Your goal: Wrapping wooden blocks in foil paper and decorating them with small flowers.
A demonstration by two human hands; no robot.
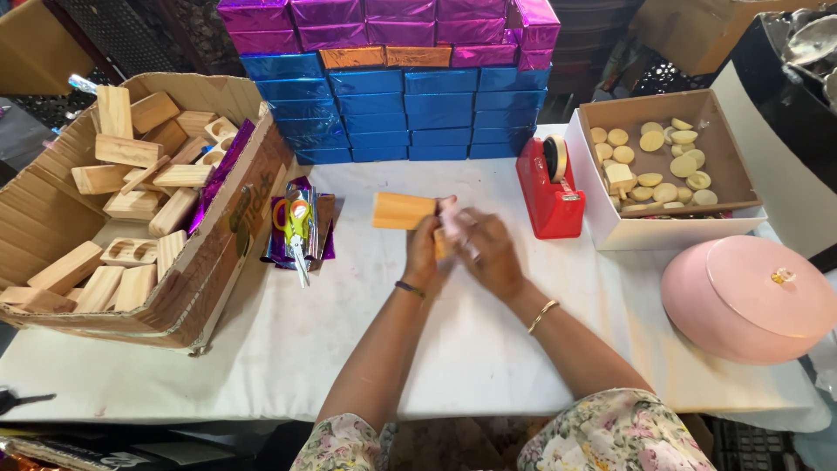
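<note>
Both hands meet above the middle of the white table (288,349). The left hand (425,249) grips one end of a wooden block (403,211), while the right hand (488,251) pinches something small against it, just beside the red tape dispenser (549,192).

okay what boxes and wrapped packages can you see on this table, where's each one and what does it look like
Blue wrapped boxes: stacked wall at the table's back, shiny foil.
Purple wrapped boxes: top rows of that stack, metallic magenta.
Orange wrapped boxes: two, between the purple and blue.
Cardboard carton: left, brown, open, full of wooden blocks.
White box: right, open, brown inside, holding pale round discs.
</note>
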